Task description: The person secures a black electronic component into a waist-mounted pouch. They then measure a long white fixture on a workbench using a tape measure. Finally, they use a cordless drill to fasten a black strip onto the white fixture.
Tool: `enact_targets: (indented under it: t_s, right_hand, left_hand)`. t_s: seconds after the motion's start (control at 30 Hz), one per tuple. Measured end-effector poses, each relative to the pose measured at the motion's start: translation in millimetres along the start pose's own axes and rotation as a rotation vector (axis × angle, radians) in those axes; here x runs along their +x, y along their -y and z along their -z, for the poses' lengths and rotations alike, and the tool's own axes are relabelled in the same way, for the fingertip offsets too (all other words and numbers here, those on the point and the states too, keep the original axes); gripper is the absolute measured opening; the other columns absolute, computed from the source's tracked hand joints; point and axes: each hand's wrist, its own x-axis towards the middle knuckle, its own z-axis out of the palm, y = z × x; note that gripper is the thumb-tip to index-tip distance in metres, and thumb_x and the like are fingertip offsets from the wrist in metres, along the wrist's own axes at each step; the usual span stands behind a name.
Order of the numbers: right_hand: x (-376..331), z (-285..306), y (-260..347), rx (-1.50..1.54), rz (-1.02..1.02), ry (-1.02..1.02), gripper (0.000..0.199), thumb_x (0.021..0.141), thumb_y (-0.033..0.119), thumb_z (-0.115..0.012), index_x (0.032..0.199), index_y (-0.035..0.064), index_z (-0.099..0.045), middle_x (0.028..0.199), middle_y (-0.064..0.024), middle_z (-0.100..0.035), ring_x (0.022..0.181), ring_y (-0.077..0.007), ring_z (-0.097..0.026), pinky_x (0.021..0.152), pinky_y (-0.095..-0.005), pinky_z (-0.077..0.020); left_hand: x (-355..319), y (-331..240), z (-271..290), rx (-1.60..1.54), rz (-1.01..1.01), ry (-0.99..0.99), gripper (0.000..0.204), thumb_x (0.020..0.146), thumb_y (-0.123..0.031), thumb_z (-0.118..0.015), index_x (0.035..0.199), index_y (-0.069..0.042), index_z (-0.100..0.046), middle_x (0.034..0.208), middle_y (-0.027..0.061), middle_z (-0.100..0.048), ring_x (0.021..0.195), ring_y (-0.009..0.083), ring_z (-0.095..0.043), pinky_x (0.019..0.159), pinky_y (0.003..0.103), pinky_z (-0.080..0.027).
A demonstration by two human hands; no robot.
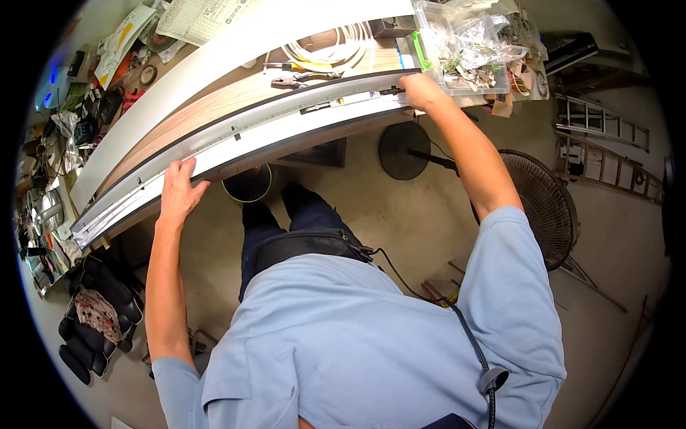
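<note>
A long, narrow channel [257,136] with black edges and a white inside lies along the front of the workbench, its open side up. Small dark clips and slim fittings show inside it. Toward its left part, my left hand [180,191] holds the near wall, fingers over the inside and thumb spread along the edge. My right hand [423,93] is closed round the right end, beside a small black fitting [391,91]; its fingertips are partly hidden. Behind the channel, pliers [304,80] lie by a coil of white cable [336,48].
A clear plastic bin [464,82] full of scraps stands at the right end of the bench. Tools and parts clutter the left side. A black fan [532,204] stands at right, ladders [607,154] beyond it. A black chair [100,314] is at lower left, a round bin [248,184] under the bench.
</note>
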Motion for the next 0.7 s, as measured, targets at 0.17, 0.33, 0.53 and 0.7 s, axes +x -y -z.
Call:
enact_targets:
  t_s: [0.17,0.33,0.53,0.7]
  right_hand:
    - [-19.3,19.8,-20.0,0.316,-0.118,-0.261,0.025,0.088,0.013,-0.058,0.103,0.0076,-0.077,0.102,-0.0210,-0.073,0.100,-0.0383,-0.070,0.090,-0.0460,-0.0546]
    - [-34.7,22.2,-0.2,0.129,-0.157,-0.105,0.023,0.089,0.021,-0.061,0.102,0.0118,-0.077,0.105,-0.0179,-0.074,0.102,-0.0368,-0.070,0.088,-0.0478,-0.0558]
    - [-22.2,0.0,3.8,0.062,-0.305,0.028,0.026,0.087,0.012,-0.057,0.102,0.0031,-0.076,0.110,-0.0229,-0.073,0.106,-0.0380,-0.070,0.089,-0.0482,-0.0565]
    - [-16.8,14.5,12.2,0.054,-0.204,0.080,0.026,0.087,0.013,-0.059,0.106,0.0056,-0.075,0.112,-0.0201,-0.073,0.107,-0.0379,-0.069,0.090,-0.0481,-0.0560]
  left_hand:
    - [9.3,3.6,-5.2,-0.004,-0.021,-0.045,0.050,0.072,-0.006,-0.081,0.118,-0.004,-0.061,0.112,0.0179,-0.059,0.108,0.0394,-0.057,0.095,0.046,-0.049]
    - [12.7,3.9,-3.5,0.038,-0.049,-0.065,0.049,0.069,-0.007,-0.081,0.111,-0.005,-0.056,0.109,0.0164,-0.062,0.105,0.0383,-0.058,0.092,0.046,-0.047]
    - [15.2,5.6,-3.0,0.006,-0.083,-0.063,0.054,0.069,-0.008,-0.081,0.118,-0.005,-0.058,0.107,0.0174,-0.061,0.100,0.0396,-0.057,0.090,0.048,-0.047]
    - [10.2,16.0,-11.0,-0.050,-0.088,-0.047,0.053,0.069,-0.005,-0.081,0.117,-0.004,-0.060,0.107,0.0180,-0.059,0.101,0.0402,-0.056,0.090,0.047,-0.047]
